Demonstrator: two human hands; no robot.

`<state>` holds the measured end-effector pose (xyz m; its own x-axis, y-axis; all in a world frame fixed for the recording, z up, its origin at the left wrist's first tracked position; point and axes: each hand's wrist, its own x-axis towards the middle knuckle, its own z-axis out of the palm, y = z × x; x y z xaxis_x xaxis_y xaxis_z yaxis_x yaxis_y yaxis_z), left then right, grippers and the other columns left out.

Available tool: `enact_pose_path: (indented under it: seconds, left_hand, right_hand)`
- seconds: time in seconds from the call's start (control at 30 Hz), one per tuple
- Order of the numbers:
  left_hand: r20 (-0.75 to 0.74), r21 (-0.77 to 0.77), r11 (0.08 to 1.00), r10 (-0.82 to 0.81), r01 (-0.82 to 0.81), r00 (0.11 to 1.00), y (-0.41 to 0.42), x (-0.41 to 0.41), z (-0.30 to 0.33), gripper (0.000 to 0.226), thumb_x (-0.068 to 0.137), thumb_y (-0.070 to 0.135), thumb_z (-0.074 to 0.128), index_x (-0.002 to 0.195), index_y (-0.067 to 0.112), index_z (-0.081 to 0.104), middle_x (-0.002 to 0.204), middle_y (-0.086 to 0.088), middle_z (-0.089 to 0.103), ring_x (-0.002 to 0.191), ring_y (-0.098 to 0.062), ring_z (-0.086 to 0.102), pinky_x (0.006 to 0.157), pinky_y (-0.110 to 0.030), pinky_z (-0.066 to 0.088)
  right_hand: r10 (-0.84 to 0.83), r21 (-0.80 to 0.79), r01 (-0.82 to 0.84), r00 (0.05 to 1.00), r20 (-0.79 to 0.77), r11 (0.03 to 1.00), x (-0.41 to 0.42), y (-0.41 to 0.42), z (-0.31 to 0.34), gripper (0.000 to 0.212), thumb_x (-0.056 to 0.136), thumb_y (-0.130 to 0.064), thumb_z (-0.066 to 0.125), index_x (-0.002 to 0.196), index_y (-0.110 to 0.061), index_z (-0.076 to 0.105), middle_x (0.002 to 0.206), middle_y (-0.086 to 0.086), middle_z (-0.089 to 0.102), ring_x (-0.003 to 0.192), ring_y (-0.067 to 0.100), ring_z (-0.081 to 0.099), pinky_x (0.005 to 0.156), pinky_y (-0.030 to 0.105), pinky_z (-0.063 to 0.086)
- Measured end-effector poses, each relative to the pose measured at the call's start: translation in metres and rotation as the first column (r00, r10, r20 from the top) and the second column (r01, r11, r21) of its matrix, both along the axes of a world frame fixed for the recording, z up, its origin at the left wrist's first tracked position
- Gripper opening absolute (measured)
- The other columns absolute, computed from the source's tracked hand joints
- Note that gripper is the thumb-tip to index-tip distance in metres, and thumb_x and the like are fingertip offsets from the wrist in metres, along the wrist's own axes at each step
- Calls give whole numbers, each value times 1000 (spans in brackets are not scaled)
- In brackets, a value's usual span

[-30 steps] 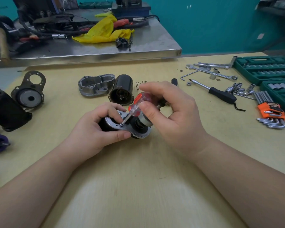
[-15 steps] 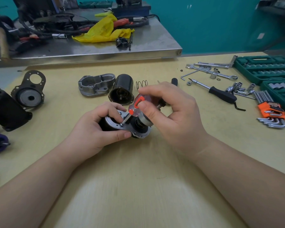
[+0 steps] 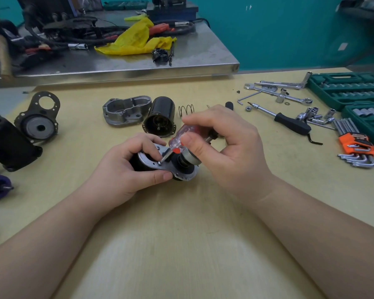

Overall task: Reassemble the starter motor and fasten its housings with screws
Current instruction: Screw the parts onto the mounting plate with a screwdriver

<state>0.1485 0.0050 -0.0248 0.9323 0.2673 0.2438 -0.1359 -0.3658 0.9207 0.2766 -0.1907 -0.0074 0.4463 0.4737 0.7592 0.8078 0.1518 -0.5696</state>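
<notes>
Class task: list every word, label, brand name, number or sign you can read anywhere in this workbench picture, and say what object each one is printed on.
No text can be read in this view.
Orange hex key holder: dark print on its face, too small and blurred to read.
Green socket case: any size markings are too small to make out.
Screwdriver handle: clear and red, no legible marking.
Grey cast housing: no lettering visible.
</notes>
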Motion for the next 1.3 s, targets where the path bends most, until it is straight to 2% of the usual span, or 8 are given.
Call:
enact_pose_path:
  seconds: [0.17,0.4,0.53,0.63,0.77,0.9,1.07,1.3]
  left_hand:
    - [8,1,1000,-1,1,1000,1,0,-1,33,67,17,94,84,15,67,127,-12,66,121,-31,66,110,-62,45]
    - [7,19,1000,-14,14,1000,2,0,-2,32,68,16,93,86,15,66,129,-12,65,121,-32,64,108,-62,46]
    - [23,30,1000,-7,6,1000,3,-1,-2,36,67,29,92,88,14,67,131,-11,63,123,-34,63,109,-63,44]
    - [24,35,999,-7,7,1000,3,-2,-1,32,69,30,90,87,17,68,131,-8,63,122,-31,63,108,-61,45]
    - [25,29,1000,-3,2,1000,3,-1,-1,30,69,28,89,87,16,68,131,-9,63,122,-32,63,107,-61,46]
    - [26,33,999,2,-3,1000,2,-2,-1,30,69,28,89,87,15,68,131,-9,63,121,-31,63,107,-60,46]
    - [34,34,999,7,-8,999,2,-2,-2,31,69,30,89,87,16,68,131,-9,63,123,-32,62,109,-62,45]
    - [48,46,999,18,-21,999,3,-2,-3,33,69,31,90,86,16,67,128,-11,62,120,-32,62,109,-64,43]
  right_hand:
    - [-3,-31,3,1000,-7,1000,1,-3,-1,25,99,-7,69,123,-2,76,115,3,74,110,13,70,93,24,52]
    - [-11,-21,10,1000,-10,1000,0,0,0,20,98,-12,77,116,-5,76,97,-2,71,92,9,66,84,21,49]
    - [7,-29,-8,1000,-26,1000,0,-2,0,24,101,-17,71,120,-3,76,107,-1,73,100,11,68,89,25,51]
    - [9,-45,-11,1000,-24,999,1,-3,-1,26,100,-8,66,124,-1,75,113,1,75,106,13,70,93,28,52]
    - [3,-36,-4,1000,-24,999,1,-1,-2,25,98,-7,73,123,-4,74,103,-8,70,96,6,66,87,21,49]
    - [7,-27,-7,1000,-8,1000,0,1,-1,22,98,-15,76,118,-5,76,96,-5,70,91,5,65,84,19,47]
    - [12,-19,-12,1000,-1,1000,2,-3,-1,23,99,-5,69,120,-1,76,115,4,74,106,11,69,92,22,51]
    - [-7,3,7,1000,-13,1000,1,2,-2,20,99,-16,75,116,-6,77,97,-7,72,90,5,66,83,20,48]
